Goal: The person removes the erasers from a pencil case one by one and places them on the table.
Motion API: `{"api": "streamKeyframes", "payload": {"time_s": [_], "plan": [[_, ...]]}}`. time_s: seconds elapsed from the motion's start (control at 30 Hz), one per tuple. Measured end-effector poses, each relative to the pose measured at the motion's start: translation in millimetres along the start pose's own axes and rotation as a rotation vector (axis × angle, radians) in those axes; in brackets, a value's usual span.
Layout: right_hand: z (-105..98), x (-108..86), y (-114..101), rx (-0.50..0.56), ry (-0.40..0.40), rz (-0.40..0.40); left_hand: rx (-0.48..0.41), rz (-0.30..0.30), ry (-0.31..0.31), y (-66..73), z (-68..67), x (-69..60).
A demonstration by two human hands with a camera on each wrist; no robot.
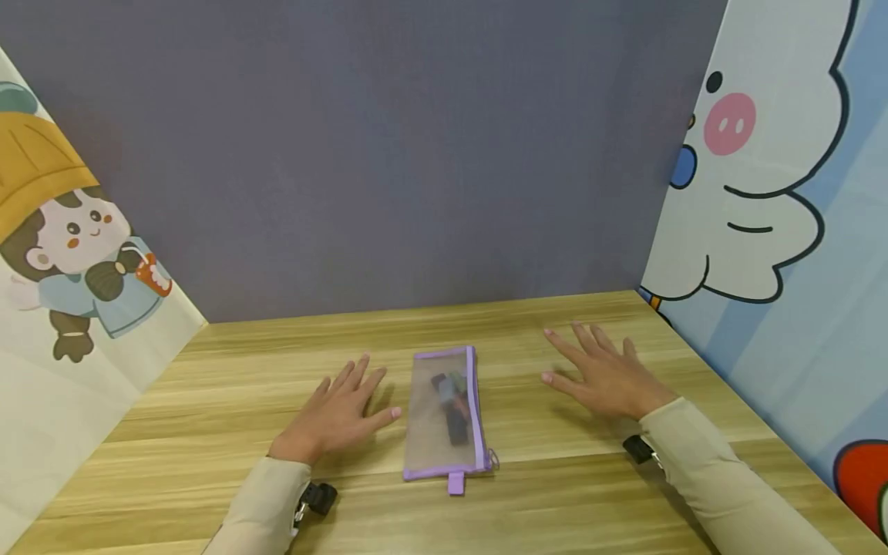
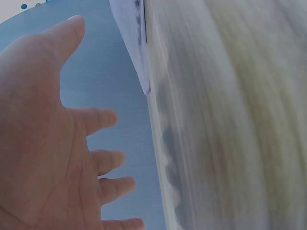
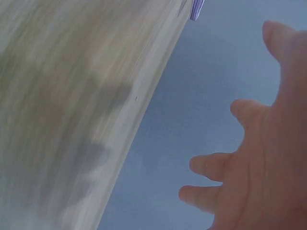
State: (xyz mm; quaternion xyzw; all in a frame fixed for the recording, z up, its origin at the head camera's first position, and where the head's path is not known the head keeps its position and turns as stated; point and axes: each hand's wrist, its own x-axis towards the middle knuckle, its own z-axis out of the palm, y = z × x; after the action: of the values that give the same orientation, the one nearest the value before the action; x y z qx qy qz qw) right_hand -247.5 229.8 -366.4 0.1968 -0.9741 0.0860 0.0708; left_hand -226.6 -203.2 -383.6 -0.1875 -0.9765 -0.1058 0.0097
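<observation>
A mesh zipper pouch [image 1: 428, 416] with purple trim lies on the table between my hands. Dark and coloured small items show dimly through its mesh; their kind I cannot tell. Its zipper runs along the right side, with a pull at the lower right corner and a purple tab at the bottom. To the left of the pouch, my left hand [image 1: 338, 414] hovers with spread fingers, thumb toward it, not touching. My right hand [image 1: 603, 376] is held farther off on the right, fingers spread, holding nothing. In both wrist views the palms are above the wood, and part of the pouch [image 2: 132, 38] appears.
The wood-grain table [image 1: 541, 509] ends at a grey-blue panel [image 1: 416, 154] behind. Cartoon-printed panels stand at the left [image 1: 76, 416] and right [image 1: 798, 347] sides. A small black device is strapped at each wrist.
</observation>
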Motion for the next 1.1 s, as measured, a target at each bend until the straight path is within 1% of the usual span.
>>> {"api": "streamKeyframes", "payload": {"time_s": [0.17,0.43,0.57,0.8,0.93,1.1], "plan": [[2.0,0.2,-1.6,0.023,0.001,-0.013,-0.014,0.007,-0.011,1.3,1.2,1.3],[4.2,1.0,-1.9,0.031,0.009,-0.055,-0.043,0.037,0.041,2.6,1.8,3.6],[5.6,2.5,-1.4,0.054,0.004,-0.081,-0.062,0.039,0.044,3.9,2.5,4.0],[6.3,3.8,-2.9,0.097,-0.024,-0.08,-0.089,0.047,0.048,4.6,3.7,4.8],[6.3,5.0,-4.5,0.106,-0.035,-0.074,-0.076,0.069,0.06,5.3,4.1,5.3],[7.2,7.2,-5.5,0.137,-0.048,-0.067,-0.043,0.102,0.099,7.8,3.9,6.3]]}}
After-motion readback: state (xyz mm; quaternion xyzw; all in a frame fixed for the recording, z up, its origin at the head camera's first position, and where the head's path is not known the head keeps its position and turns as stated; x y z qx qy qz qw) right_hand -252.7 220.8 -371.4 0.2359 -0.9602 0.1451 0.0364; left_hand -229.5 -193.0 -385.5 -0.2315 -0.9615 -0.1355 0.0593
